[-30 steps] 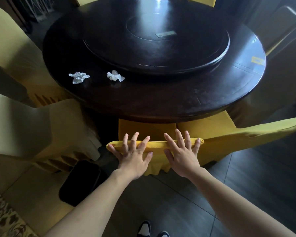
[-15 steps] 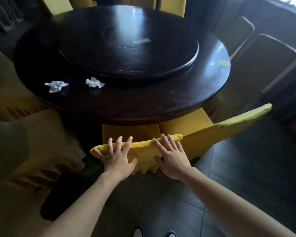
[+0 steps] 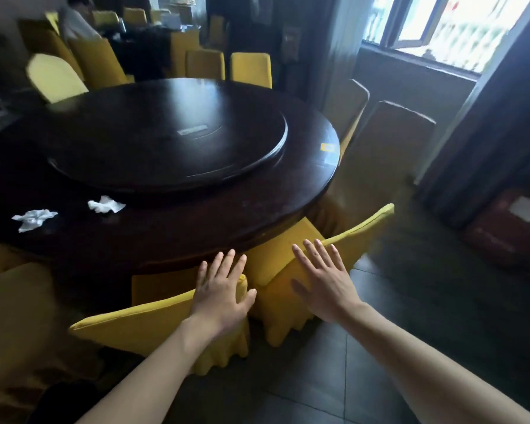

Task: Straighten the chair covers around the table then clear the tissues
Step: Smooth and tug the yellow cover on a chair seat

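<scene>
Left hand (image 3: 222,296) flat, fingers straight, on near yellow chair cover (image 3: 141,327). Right hand (image 3: 325,283) released, fingers spread, over next chair cover (image 3: 361,231); contact unclear. Two tissues (image 3: 106,205) on table (image 3: 196,228), left side.

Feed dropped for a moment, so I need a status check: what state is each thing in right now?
Left hand: open, flat on the near chair cover.
Right hand: open, fingers spread, over the next chair cover.
Near chair cover: on the chair, skirt pleated.
Next chair cover: on the chair, tucked at the table.
Tissues: crumpled, uncleared, on the table.
Window: open.
</scene>
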